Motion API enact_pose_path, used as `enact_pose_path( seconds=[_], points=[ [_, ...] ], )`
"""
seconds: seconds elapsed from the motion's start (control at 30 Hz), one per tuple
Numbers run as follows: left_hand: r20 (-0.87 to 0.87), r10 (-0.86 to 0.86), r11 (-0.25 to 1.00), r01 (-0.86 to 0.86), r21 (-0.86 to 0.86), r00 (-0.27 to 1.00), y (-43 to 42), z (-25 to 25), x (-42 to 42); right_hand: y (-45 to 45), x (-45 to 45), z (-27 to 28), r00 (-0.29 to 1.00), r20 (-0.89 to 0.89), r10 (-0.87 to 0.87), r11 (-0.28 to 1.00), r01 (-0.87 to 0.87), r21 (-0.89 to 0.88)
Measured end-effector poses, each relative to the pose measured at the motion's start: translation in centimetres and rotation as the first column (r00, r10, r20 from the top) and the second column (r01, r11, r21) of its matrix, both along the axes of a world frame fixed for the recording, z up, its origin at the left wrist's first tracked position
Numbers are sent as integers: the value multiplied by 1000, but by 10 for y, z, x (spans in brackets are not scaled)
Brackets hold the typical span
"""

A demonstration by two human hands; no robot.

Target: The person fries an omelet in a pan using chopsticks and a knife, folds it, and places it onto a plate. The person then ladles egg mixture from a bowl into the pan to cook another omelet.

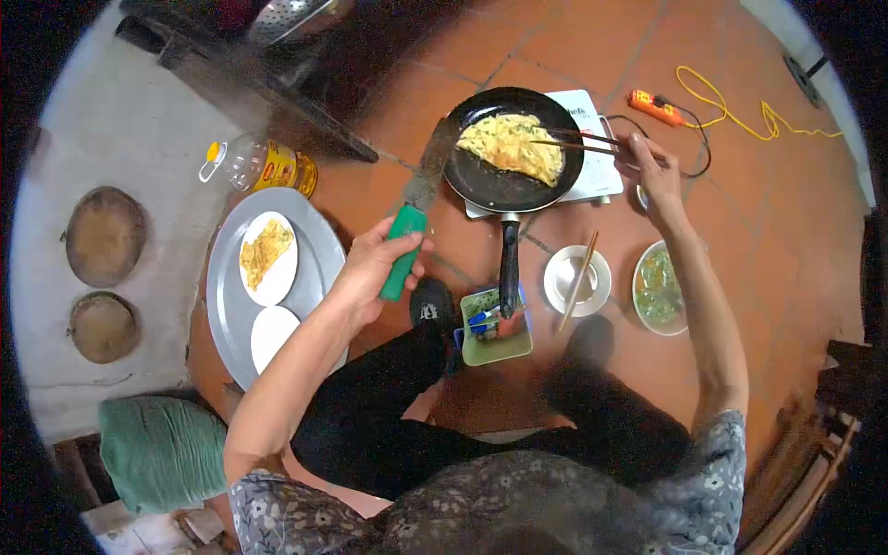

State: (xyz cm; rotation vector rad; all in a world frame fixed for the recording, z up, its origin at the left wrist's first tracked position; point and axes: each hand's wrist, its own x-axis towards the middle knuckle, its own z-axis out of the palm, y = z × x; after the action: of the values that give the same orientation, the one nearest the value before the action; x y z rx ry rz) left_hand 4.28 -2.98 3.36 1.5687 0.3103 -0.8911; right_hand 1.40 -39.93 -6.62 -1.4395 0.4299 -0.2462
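Note:
My left hand is wrapped round the green handle of a spatula, whose flat metal blade reaches to the left rim of the black frying pan. Folded over in the pan lies a yellow omelette with green flecks and browned patches. My right hand pinches a pair of dark chopsticks, their tips over the omelette's right side. Beneath the pan is a white portable stove. The pan's black handle points toward my body.
On the left, a metal tray carries a plate with cooked egg and another white plate. An oil bottle stands behind it. Nearer me are a green basket, a small bowl with chopsticks across it, and a bowl of greenish mixture.

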Motion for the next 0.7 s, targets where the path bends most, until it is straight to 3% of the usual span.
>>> enact_pose_path(
  seconds=[0.27, 0.53, 0.7],
  points=[
    [-89, -52, 998, 54, 20, 995, -13, -58, 24, -1, -23, -46, 958, -91, -271, 916, 286, 282],
    [-83, -40, 999, 38, -23, 996, -4, -103, 28, 1, -32, -56, 988, -35, -150, 957, 154, 247],
    [-85, 8, 1000, -10, -20, 996, -15, -129, 34, -1, -32, -88, 971, -6, -237, 893, 220, 392]
  ],
)
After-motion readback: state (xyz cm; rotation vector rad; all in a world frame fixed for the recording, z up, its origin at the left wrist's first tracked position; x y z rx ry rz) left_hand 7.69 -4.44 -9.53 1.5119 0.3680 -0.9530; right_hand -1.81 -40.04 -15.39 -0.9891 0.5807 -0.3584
